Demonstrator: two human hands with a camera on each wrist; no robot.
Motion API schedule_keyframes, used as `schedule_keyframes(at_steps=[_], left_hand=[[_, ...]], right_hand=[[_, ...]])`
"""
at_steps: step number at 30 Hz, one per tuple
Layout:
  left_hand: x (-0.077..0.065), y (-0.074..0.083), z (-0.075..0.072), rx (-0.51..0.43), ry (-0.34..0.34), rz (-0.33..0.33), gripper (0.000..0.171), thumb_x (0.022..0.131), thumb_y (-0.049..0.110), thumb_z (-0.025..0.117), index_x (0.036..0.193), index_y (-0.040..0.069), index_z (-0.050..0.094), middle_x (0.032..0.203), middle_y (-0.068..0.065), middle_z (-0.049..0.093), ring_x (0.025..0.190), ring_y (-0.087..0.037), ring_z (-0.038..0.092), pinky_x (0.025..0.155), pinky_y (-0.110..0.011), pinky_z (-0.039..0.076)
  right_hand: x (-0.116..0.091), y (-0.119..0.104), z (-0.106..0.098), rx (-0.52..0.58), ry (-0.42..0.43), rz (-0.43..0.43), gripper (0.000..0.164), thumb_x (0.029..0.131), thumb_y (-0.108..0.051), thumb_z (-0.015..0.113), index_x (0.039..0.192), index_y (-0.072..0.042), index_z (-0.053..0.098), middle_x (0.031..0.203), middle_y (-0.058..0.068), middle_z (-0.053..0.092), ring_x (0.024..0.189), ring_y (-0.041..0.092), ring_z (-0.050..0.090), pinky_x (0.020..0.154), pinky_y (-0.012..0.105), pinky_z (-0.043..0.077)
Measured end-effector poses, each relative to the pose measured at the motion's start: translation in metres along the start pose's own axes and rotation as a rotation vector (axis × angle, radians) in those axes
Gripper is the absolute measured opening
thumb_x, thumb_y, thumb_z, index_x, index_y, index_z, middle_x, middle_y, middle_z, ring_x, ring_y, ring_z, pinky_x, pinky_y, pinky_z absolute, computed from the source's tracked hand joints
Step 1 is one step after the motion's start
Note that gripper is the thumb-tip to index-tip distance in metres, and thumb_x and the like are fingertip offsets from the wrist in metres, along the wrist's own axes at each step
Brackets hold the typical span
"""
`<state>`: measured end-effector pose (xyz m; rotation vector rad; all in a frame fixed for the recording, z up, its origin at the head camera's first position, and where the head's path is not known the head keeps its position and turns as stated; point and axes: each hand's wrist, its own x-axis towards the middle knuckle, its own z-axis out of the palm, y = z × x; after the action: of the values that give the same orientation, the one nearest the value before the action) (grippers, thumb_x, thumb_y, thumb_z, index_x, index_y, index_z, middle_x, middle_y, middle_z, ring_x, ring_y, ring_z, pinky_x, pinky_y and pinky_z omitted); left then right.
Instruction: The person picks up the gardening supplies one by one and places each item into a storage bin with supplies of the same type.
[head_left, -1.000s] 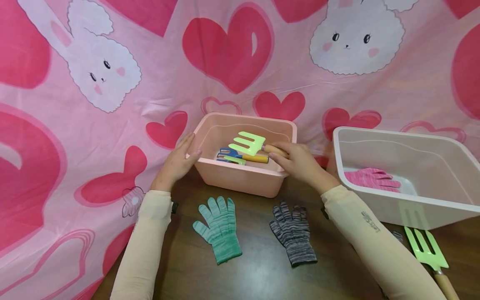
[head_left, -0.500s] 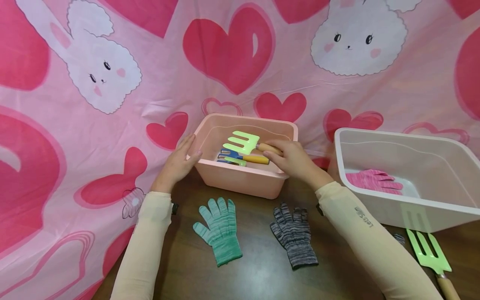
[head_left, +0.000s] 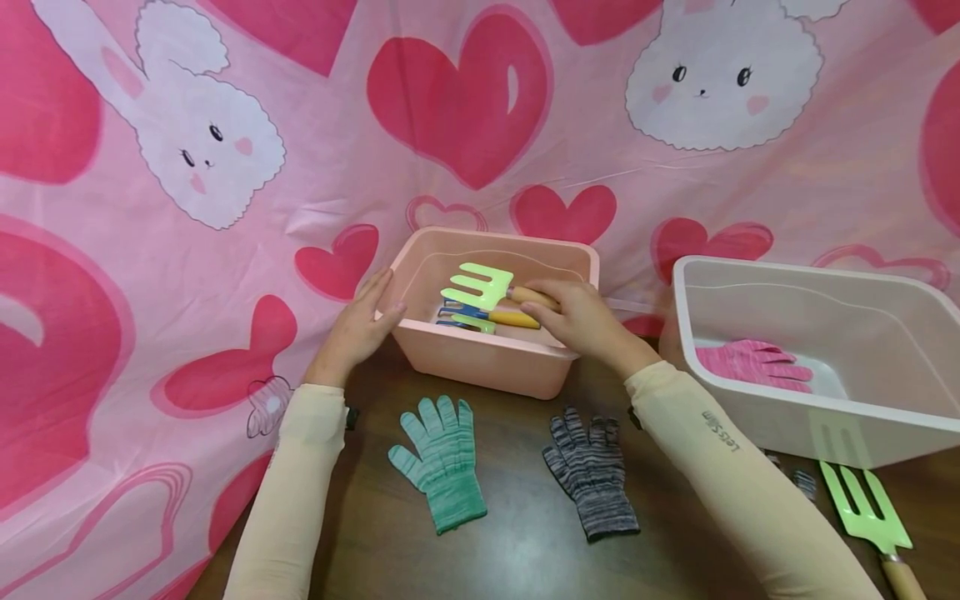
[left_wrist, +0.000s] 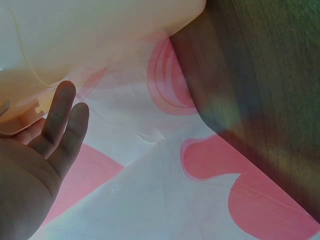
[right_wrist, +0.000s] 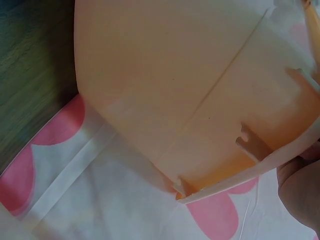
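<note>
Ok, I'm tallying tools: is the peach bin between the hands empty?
Not empty: inside the peach bin lie a yellow-handled blue fork and, beside it, a partly hidden green piece.

Head view evenly bright, soft glare on the tabletop (head_left: 517, 560), wrist views dim, hazy, perhaps slightly blurred

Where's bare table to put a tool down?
Free: brown wooden table between the green knit glove and black-grey knit glove, plus the strip nearer the wearer. Crowded: peach plastic bin, with garden tools inside and right hand over it; far right, lime-green fork by white plastic bin.
</note>
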<state>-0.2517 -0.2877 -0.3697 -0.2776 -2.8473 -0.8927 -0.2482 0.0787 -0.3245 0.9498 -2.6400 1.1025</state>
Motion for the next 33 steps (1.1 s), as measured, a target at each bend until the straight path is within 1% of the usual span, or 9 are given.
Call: schedule_keyframes(at_steps=[4,7,11,19,25,29,33], left_hand=[[0.000,0.001,0.000,-0.001,0.001,0.001,0.082,0.098,0.061,0.049,0.163,0.019,0.022,0.167,-0.006,0.020,0.150,-0.034,0.021,0.114,-0.064,0.023],[0.000,0.001,-0.001,-0.001,0.006,0.008,0.082,0.098,0.061,0.049,0.163,0.019,0.022,0.167,-0.006,0.021,0.150,-0.034,0.021,0.114,-0.064,0.024],[0.000,0.001,0.000,-0.003,0.014,0.013,0.082,0.097,0.061,0.050,0.163,0.019,0.023,0.167,-0.005,0.021,0.150,-0.033,0.021,0.114,-0.063,0.024],[0.000,0.000,0.000,-0.013,0.016,0.013,0.082,0.097,0.060,0.051,0.163,0.019,0.023,0.166,-0.006,0.021,0.150,-0.033,0.021,0.114,-0.064,0.025],[0.000,0.000,0.000,-0.016,0.025,0.032,0.081,0.098,0.059,0.051,0.162,0.017,0.025,0.166,-0.007,0.023,0.150,-0.033,0.023,0.115,-0.061,0.024],[0.000,0.000,0.000,-0.017,0.028,0.040,0.080,0.098,0.057,0.051,0.162,0.016,0.026,0.165,-0.007,0.024,0.150,-0.032,0.024,0.116,-0.060,0.024],[0.000,-0.001,0.000,-0.025,0.025,0.040,0.078,0.098,0.052,0.054,0.162,0.016,0.027,0.165,-0.008,0.024,0.149,-0.033,0.024,0.116,-0.060,0.023]], right_hand=[[0.002,-0.001,0.002,0.009,-0.003,-0.021,0.043,0.097,-0.032,0.070,0.132,-0.009,0.067,0.123,0.007,0.069,0.110,0.023,0.062,0.099,0.045,0.049],[0.004,-0.002,0.003,0.014,-0.004,-0.032,0.041,0.097,-0.031,0.070,0.131,-0.009,0.068,0.122,0.007,0.069,0.108,0.022,0.062,0.098,0.044,0.050],[0.006,-0.004,0.005,0.014,-0.012,-0.026,0.041,0.096,-0.031,0.071,0.130,-0.009,0.068,0.120,0.006,0.070,0.105,0.022,0.063,0.097,0.044,0.050],[0.008,-0.006,0.011,-0.022,-0.017,-0.025,0.041,0.096,-0.031,0.070,0.131,-0.009,0.067,0.122,0.007,0.069,0.111,0.024,0.063,0.100,0.045,0.048],[0.010,-0.008,0.014,-0.019,-0.035,-0.003,0.043,0.097,-0.032,0.069,0.134,-0.010,0.065,0.125,0.007,0.068,0.113,0.025,0.062,0.102,0.047,0.047],[0.011,-0.009,0.017,-0.042,-0.030,-0.025,0.041,0.097,-0.030,0.069,0.132,-0.009,0.066,0.124,0.008,0.069,0.113,0.026,0.062,0.101,0.046,0.047],[0.013,-0.010,0.019,-0.053,-0.026,-0.045,0.039,0.097,-0.027,0.069,0.131,-0.009,0.067,0.124,0.008,0.069,0.113,0.027,0.063,0.101,0.046,0.046]])
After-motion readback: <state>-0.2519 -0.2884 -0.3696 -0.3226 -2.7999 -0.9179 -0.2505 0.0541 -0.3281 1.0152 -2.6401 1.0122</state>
